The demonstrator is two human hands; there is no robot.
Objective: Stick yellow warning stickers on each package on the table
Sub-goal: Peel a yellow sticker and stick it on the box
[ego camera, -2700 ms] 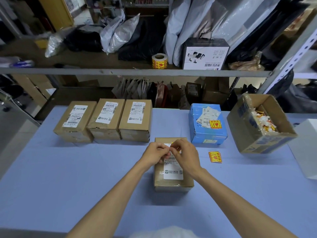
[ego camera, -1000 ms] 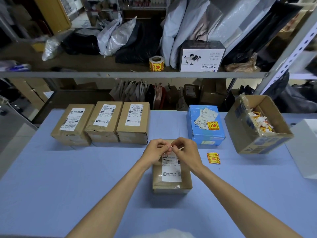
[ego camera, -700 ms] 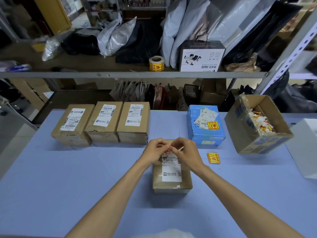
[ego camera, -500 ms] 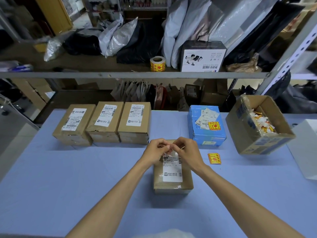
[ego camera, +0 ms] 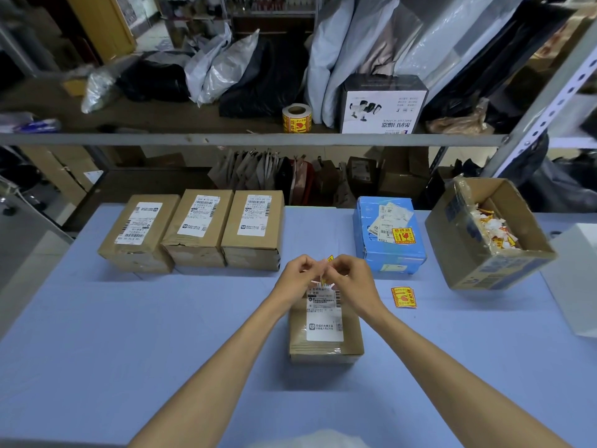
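bare forearms [ego camera: 226, 360], bare left hand [ego camera: 298, 273] and right hand [ego camera: 352, 280], perhaps a pale garment [ego camera: 323, 439] below

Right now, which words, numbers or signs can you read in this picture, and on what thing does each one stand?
"BARCODE SCANNER", upside down, on the white box on the shelf.
White labels on the near brown box, the three brown boxes behind it and the blue box: too small to read.
Yellow sticker on the table: red print, blurred.
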